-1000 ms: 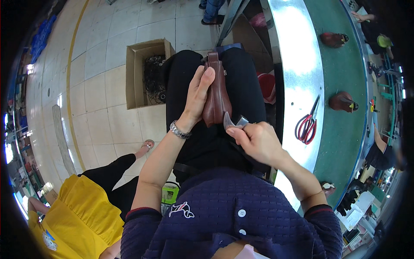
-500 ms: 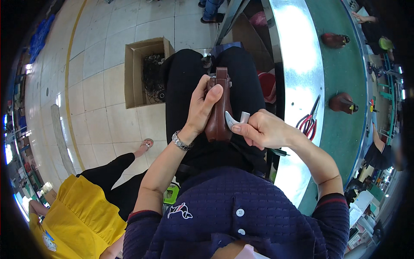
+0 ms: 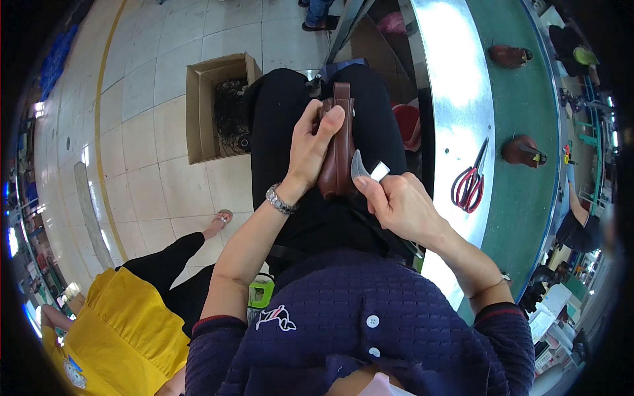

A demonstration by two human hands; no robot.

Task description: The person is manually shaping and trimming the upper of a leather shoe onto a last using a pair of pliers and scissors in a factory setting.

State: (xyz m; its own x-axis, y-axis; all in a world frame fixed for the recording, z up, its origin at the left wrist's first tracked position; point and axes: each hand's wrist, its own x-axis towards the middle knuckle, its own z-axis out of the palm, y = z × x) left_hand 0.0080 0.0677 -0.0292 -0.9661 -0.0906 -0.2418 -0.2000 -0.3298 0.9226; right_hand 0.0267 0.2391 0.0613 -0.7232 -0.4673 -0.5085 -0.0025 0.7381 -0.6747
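Observation:
A brown leather shoe (image 3: 341,157) stands above my lap, with a strap-like piece at its far end and a seam along its length. My left hand (image 3: 310,146) is wrapped round its left side, thumb lying on top. In my right hand (image 3: 404,208) is a silver hammer (image 3: 379,171) with a short blunt face and a curved, pointed tail. The thumb lies along the hammer head. The curved tail is at the shoe's right side, touching or very close. My fingers hide the hammer's handle.
At right, a metal bench edge (image 3: 456,79) holds red-handled scissors (image 3: 470,189). Beyond it, brown shoes (image 3: 524,152) stand on a green belt (image 3: 512,218). A cardboard box (image 3: 201,132) of dark tangled material is on the floor, left. A person in yellow (image 3: 122,330) is lower left.
The shoe and my left hand have moved slightly away from me. The hammer has turned in my right hand, its tail now pointing more upward along the shoe's side.

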